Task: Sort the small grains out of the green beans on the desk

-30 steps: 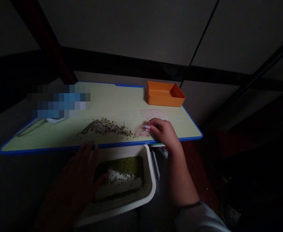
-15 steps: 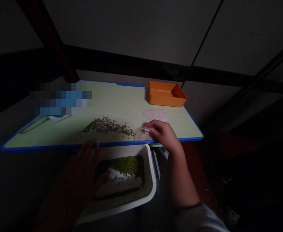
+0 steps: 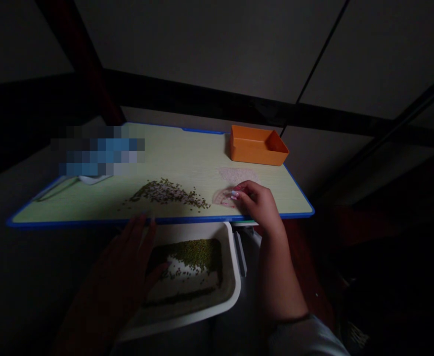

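My right hand (image 3: 263,205) pinches a clear protractor (image 3: 222,198) with red marks, held low at the table's front right. Left of it lies a mixed heap of green mung beans and white grains (image 3: 165,192) that look like rice. Behind it is a flat patch of the white grains (image 3: 239,174). My left hand (image 3: 124,262), in dim light, has its fingers stretched out near the table's front edge, over the left side of a white basin (image 3: 234,282). Mung beans (image 3: 200,253) lie in that basin.
An orange box (image 3: 257,154) stands at the back right of the pale table (image 3: 187,153), which has a blue rim. A blurred-out bluish item (image 3: 102,151) sits at the left. Cabinet panels (image 3: 202,44) rise behind.
My right hand has shifted a little to the right with the protractor, away from the mixed heap. My left hand stays nearly where it was. The view has moved slightly.
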Available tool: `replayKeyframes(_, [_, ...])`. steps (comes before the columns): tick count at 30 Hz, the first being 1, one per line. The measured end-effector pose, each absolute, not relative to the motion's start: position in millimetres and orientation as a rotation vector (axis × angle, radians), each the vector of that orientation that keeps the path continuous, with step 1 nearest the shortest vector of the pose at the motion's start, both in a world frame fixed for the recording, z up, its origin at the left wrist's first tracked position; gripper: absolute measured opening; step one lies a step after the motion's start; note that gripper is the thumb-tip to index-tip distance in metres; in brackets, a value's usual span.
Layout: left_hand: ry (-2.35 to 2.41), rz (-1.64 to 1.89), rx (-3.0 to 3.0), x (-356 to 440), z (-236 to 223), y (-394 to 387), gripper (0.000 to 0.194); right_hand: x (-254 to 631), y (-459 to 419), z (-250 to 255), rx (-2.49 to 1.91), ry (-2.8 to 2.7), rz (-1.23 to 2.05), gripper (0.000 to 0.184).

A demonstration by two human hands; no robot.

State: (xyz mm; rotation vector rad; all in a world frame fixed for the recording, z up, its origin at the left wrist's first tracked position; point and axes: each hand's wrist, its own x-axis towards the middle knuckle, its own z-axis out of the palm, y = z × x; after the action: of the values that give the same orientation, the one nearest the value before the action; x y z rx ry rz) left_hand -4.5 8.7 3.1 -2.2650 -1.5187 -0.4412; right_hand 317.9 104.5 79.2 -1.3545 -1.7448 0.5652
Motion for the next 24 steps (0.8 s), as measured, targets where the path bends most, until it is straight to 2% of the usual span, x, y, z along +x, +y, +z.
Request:
replayKeyframes(16, [-1.506,-0.429,-2.266,-4.1,4.6,9.7,0.084,310.2,103.0,75.2,-1.307,-1.843,0.618,0.014])
replayKeyframes(24, [-1.518,-0.434,-2.257,-3.6,4.5,8.5,0.083,305.2,102.7,78.5,-1.342,-1.854,0.540,0.009])
